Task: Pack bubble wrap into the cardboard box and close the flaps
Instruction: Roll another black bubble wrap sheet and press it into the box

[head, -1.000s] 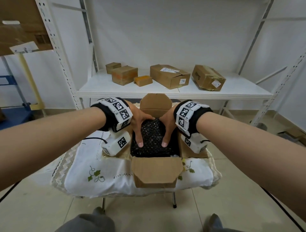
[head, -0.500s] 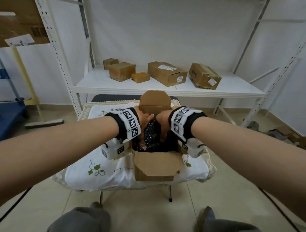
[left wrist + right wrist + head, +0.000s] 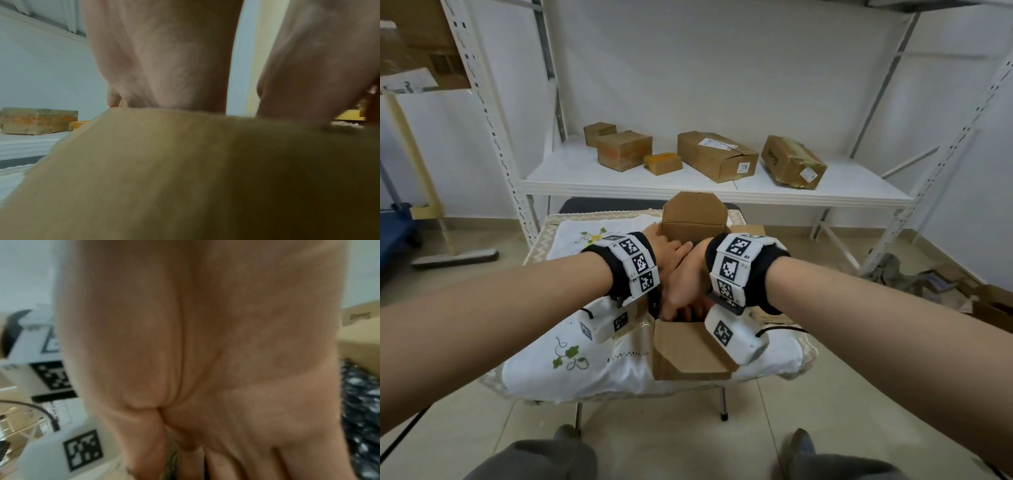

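Note:
The open cardboard box [image 3: 688, 353] sits on a small table under a white embroidered cloth [image 3: 544, 363]. Its far flap [image 3: 693, 214] stands upright and its near flap hangs forward. My left hand [image 3: 671, 251] reaches across the box with its fingers stretched to the right, over a blurred cardboard flap [image 3: 185, 170]. My right hand [image 3: 685, 291] lies just below it, fingers pointing down into the box. Black bubble wrap [image 3: 362, 402] shows beside my right palm in the right wrist view. In the head view my hands hide nearly all of it.
Behind the table a white shelf [image 3: 825, 192] carries several closed cardboard boxes [image 3: 717, 156]. A long-handled floor tool [image 3: 455, 257] lies on the floor at left. Loose cardboard and clutter [image 3: 945, 284] lie on the floor at right. My knees are below the table's near edge.
My hands lay apart and flat on the bubble wrap; they have drawn together and now overlap over the box. The bubble wrap, plainly seen before, is covered.

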`<state>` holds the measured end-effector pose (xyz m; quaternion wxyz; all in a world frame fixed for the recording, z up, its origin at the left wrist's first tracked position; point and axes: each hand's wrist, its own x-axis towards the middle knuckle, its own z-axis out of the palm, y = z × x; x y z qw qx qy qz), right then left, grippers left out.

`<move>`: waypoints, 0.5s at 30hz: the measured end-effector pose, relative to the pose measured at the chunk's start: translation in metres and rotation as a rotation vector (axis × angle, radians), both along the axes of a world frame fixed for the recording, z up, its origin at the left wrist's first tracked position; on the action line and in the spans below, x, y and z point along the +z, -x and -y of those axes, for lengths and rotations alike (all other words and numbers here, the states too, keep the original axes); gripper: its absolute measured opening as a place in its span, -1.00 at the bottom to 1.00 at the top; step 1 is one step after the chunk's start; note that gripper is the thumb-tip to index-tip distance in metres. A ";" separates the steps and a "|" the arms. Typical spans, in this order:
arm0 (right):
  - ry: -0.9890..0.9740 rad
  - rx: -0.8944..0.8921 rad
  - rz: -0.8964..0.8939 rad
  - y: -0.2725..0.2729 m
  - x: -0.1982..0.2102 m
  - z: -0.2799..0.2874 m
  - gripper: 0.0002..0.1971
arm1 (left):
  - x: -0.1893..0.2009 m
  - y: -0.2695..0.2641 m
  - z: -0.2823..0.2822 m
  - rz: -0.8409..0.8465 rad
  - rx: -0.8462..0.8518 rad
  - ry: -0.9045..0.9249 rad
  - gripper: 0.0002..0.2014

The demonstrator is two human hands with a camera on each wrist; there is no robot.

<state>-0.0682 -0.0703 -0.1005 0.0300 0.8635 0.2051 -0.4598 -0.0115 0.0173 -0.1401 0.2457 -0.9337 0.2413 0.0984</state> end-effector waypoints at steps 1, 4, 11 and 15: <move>0.010 0.001 0.005 0.001 -0.003 -0.002 -0.71 | 0.001 0.001 0.001 -0.012 0.000 -0.017 -0.15; -0.008 0.003 0.059 0.006 -0.007 -0.004 -0.69 | 0.000 0.000 0.004 -0.061 0.024 -0.063 -0.02; -0.150 -0.087 0.093 0.015 -0.011 0.001 -0.66 | 0.002 -0.007 -0.018 -0.137 0.005 0.088 0.20; -0.112 -0.165 0.010 0.011 0.006 0.006 -0.71 | 0.012 -0.004 -0.013 -0.187 0.018 0.048 0.27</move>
